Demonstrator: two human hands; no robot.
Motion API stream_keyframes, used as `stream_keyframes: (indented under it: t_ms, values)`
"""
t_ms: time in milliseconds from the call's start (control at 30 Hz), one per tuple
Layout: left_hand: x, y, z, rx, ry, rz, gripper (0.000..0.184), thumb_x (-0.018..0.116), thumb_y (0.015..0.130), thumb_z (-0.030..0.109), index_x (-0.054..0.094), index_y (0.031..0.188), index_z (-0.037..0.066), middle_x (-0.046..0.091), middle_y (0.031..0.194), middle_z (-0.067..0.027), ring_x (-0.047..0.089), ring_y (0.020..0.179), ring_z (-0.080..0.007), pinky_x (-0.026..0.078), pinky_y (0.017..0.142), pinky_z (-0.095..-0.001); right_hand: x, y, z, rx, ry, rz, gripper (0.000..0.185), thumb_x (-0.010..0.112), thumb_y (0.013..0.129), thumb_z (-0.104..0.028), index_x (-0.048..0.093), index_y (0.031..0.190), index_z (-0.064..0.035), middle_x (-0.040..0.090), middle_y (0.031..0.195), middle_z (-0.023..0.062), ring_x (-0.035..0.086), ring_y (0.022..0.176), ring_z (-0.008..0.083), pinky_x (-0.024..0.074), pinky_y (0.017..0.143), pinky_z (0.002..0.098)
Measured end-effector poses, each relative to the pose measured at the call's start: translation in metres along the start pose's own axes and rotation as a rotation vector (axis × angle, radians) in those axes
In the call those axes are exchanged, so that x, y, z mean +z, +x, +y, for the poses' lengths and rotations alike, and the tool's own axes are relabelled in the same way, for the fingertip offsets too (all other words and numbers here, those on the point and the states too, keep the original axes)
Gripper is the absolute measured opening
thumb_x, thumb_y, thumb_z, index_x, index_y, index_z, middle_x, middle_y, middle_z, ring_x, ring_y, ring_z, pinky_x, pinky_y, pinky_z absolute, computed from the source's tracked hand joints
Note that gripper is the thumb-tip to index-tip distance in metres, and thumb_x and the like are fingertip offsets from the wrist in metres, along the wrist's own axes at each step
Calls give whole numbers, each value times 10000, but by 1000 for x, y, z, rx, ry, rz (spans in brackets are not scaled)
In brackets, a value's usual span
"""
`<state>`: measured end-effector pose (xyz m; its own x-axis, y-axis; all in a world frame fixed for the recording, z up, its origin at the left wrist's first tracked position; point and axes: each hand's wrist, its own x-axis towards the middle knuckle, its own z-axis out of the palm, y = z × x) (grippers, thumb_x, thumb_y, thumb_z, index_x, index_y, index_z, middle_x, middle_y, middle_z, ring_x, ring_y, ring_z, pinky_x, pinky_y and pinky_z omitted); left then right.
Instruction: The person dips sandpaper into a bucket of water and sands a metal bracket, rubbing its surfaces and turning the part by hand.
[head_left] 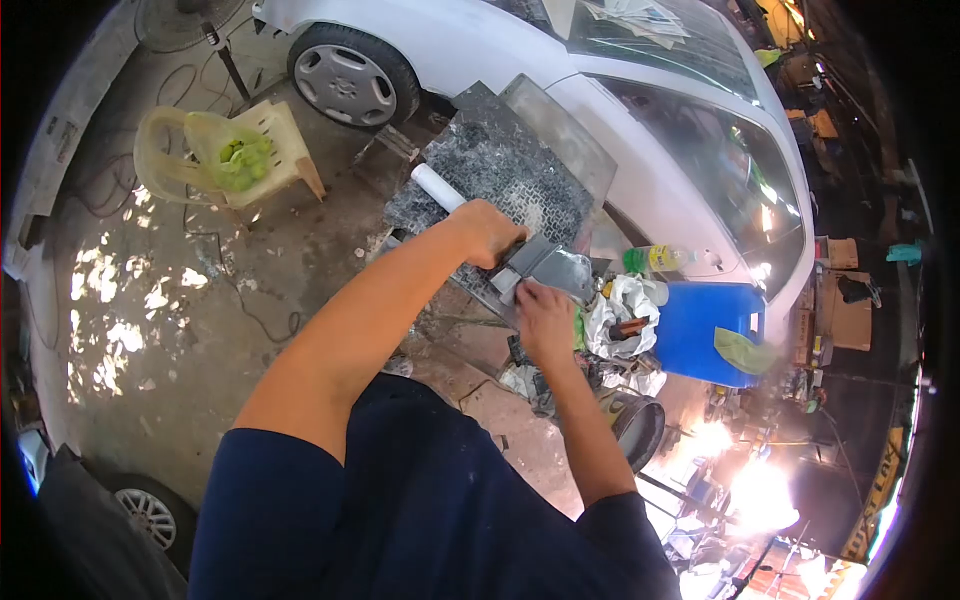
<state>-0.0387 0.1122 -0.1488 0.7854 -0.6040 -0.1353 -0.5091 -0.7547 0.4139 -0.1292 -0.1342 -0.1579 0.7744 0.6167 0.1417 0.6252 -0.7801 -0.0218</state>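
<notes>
My left hand (484, 233) is closed around something dark, mostly hidden under its fingers, at the near right part of a worn, speckled board (480, 150). Just beside it, my right hand (545, 318) has its fingers bent against a small grey block (507, 283). A flat grey piece (560, 268) with a smooth, shiny surface lies between and beyond the hands. Past my left hand, a white cylinder (437, 187) rests on the board.
A white car (640, 150) stands beyond the board. To the right are a green-capped bottle (655, 259), crumpled white material (622, 315), a blue container (705, 325) and a bucket (640, 430). A plastic chair (285, 130) holding a bag of green fruit (243, 160) stands at left.
</notes>
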Motion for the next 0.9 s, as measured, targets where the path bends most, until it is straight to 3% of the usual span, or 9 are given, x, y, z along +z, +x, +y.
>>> stream_keyframes:
  t_ms: [100, 200, 233, 333, 433, 533, 633, 833, 900]
  values:
    - [3, 0, 1, 2, 16, -2, 432, 667, 883, 194, 611, 1312, 172, 765, 983, -121, 752, 958, -351, 573, 799, -486, 9, -20, -14, -80, 38, -34, 427, 663, 944, -248, 678, 1349, -114, 686, 1282, 72, 595, 1193, 308, 426, 1017, 498]
    - [4, 1, 0, 15, 9, 4, 440, 668, 879, 204, 609, 1313, 167, 765, 982, -129, 754, 951, -351, 575, 794, -483, 7, -7, 16, 144, -18, -206, 428, 666, 957, -286, 674, 1351, -121, 667, 1314, 81, 586, 1227, 304, 417, 1038, 513]
    - [4, 2, -2, 15, 1, 0, 443, 670, 877, 208, 609, 1314, 166, 764, 979, -130, 754, 951, -350, 575, 794, -482, 10, -3, 24, 165, -47, -146, 417, 640, 982, -295, 666, 1359, -118, 670, 1309, 83, 586, 1231, 308, 411, 1048, 519]
    - [2, 2, -1, 5, 12, -11, 456, 685, 862, 209, 616, 1312, 173, 763, 970, -124, 755, 948, -344, 575, 792, -480, 22, -20, -2, -11, -26, -78, 411, 621, 993, -286, 662, 1366, -117, 675, 1306, 88, 583, 1240, 312, 403, 1060, 521]
    - [5, -1, -2, 16, -6, 18, 448, 698, 847, 207, 625, 1288, 176, 764, 962, -119, 755, 942, -340, 575, 789, -479, 9, -14, 5, -10, -23, -156, 406, 619, 990, -281, 665, 1358, -118, 670, 1325, 85, 582, 1246, 305, 404, 1061, 527]
    - [4, 0, -2, 23, -6, 33, 438, 705, 839, 212, 627, 1269, 173, 764, 952, -119, 754, 936, -344, 572, 782, -479, 2, 5, 5, 228, -145, -253, 400, 626, 978, -278, 667, 1342, -116, 653, 1359, 75, 579, 1264, 287, 410, 1065, 523]
    - [-1, 1, -4, 11, -12, 4, 458, 677, 856, 207, 619, 1309, 181, 774, 1004, -130, 755, 976, -343, 572, 816, -477, 10, -22, -24, -15, 30, -55, 387, 613, 988, -257, 665, 1335, -93, 653, 1362, 78, 581, 1260, 282, 419, 1058, 523]
    - [2, -1, 1, 27, -28, 11, 457, 677, 852, 205, 630, 1306, 181, 780, 1001, -131, 758, 984, -334, 573, 817, -471, 8, -6, 2, 185, -81, -301, 509, 614, 991, -291, 586, 1437, -46, 574, 1488, 101, 523, 1380, 286, 380, 1141, 526]
    - [-2, -1, -3, 21, -17, 24, 454, 684, 845, 205, 636, 1296, 183, 780, 998, -132, 758, 981, -332, 572, 811, -472, 0, -31, -2, 68, -93, -175, 517, 607, 996, -341, 596, 1416, -40, 592, 1438, 128, 549, 1327, 306, 370, 1138, 551]
